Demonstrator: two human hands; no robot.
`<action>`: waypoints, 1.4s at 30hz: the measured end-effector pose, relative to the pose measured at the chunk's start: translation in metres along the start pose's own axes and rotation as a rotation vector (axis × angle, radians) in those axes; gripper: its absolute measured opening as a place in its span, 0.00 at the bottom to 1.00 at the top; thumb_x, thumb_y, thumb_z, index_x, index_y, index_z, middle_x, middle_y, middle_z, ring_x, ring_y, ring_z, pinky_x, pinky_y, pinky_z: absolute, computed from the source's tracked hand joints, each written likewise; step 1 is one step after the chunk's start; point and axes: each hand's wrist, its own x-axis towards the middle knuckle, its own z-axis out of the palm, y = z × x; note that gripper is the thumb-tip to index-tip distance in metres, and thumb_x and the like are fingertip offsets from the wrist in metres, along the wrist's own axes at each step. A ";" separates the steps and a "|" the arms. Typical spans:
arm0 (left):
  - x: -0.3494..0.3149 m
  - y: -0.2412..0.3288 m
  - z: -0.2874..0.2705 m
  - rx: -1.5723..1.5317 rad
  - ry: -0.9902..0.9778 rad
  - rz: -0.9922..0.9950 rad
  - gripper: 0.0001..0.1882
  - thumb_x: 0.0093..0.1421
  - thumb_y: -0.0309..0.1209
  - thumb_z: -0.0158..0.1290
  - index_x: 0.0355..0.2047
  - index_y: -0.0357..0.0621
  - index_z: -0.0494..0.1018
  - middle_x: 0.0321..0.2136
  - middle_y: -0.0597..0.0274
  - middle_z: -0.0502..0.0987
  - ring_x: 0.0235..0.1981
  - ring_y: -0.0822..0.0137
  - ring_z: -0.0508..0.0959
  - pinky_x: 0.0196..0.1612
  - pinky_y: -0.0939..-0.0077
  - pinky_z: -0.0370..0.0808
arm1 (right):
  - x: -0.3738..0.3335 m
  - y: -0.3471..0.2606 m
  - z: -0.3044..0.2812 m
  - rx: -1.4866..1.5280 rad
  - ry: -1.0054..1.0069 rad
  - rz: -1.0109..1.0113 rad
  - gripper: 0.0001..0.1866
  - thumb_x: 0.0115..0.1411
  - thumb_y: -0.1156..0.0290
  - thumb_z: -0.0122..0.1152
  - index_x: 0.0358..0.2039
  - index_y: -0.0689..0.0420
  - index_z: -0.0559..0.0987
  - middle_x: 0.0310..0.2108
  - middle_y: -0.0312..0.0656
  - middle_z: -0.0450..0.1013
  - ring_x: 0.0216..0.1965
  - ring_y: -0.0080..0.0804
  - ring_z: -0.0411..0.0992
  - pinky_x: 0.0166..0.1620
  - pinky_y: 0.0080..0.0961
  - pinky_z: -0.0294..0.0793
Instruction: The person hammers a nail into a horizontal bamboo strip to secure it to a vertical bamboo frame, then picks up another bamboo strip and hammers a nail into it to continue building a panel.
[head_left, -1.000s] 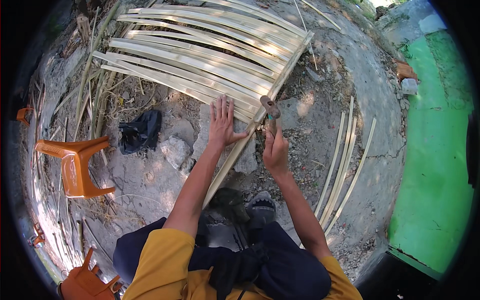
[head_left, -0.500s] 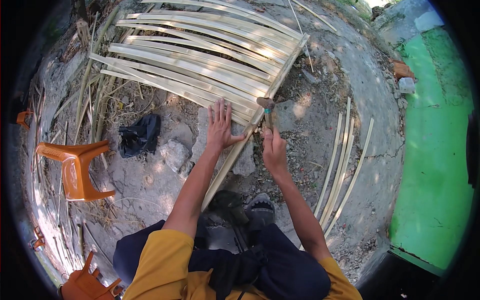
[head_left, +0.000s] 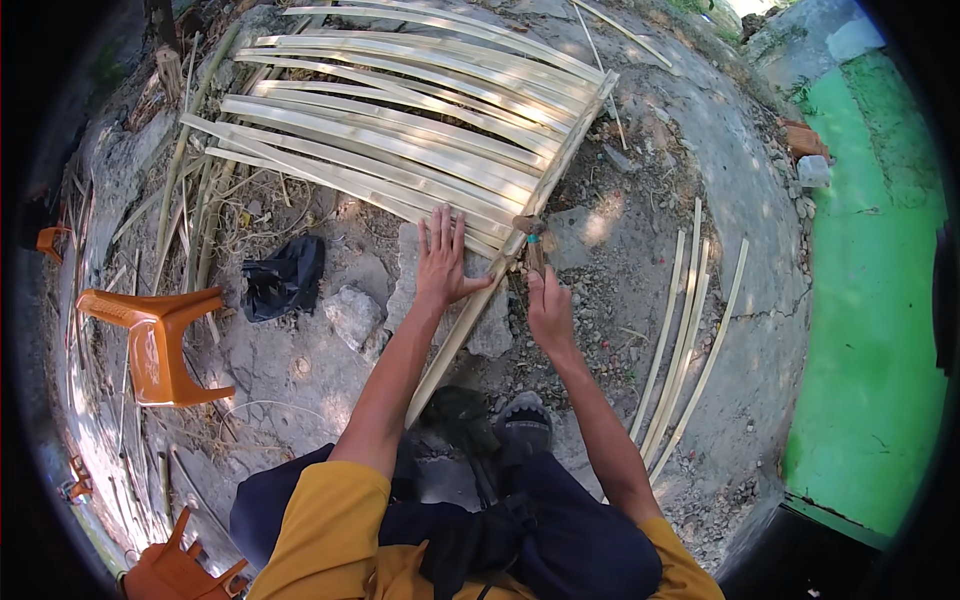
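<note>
A panel of pale bamboo slats [head_left: 400, 135] lies on the ground ahead of me, their right ends along a long bamboo rail [head_left: 570, 150] that slants down toward my feet. My left hand [head_left: 442, 265] rests flat with fingers spread by the nearest slats, its thumb reaching to the rail. In my right hand [head_left: 550, 310], fingers are wrapped round the wooden handle of a hammer [head_left: 535, 255]. The brown hammer head is at the rail, just beyond my left thumb; whether it touches is hard to tell. No nail can be made out.
A flat stone slab [head_left: 490, 325] lies beneath the rail. Several loose strips [head_left: 680, 340] are on the right, before a green surface [head_left: 860, 300]. Leftward are a rock [head_left: 353, 318], a black plastic bag [head_left: 283, 280], an overturned orange chair [head_left: 160, 345] and bamboo poles [head_left: 205, 220].
The hammer head has come down slightly toward the rail. My left hand keeps its place by the slats. The whole view has shifted a little.
</note>
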 end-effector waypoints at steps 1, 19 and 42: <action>-0.002 0.001 -0.001 -0.002 -0.004 0.002 0.72 0.44 0.74 0.57 0.75 0.37 0.41 0.76 0.41 0.39 0.77 0.46 0.36 0.76 0.42 0.30 | -0.003 0.001 0.002 -0.001 0.001 0.005 0.20 0.75 0.58 0.45 0.40 0.66 0.72 0.24 0.66 0.73 0.34 0.73 0.73 0.35 0.58 0.67; 0.002 0.005 0.001 -0.036 0.025 0.057 0.71 0.46 0.69 0.59 0.75 0.36 0.40 0.75 0.36 0.41 0.77 0.41 0.38 0.75 0.37 0.30 | 0.038 0.100 0.044 0.406 0.371 0.385 0.17 0.60 0.60 0.71 0.31 0.57 0.72 0.22 0.35 0.71 0.26 0.26 0.70 0.32 0.31 0.70; -0.025 0.035 -0.003 -0.013 0.069 -0.115 0.55 0.54 0.64 0.59 0.69 0.38 0.54 0.71 0.34 0.50 0.72 0.33 0.48 0.71 0.36 0.47 | 0.070 0.110 0.079 0.295 0.189 0.298 0.14 0.56 0.72 0.70 0.37 0.59 0.72 0.29 0.40 0.74 0.31 0.34 0.74 0.38 0.37 0.74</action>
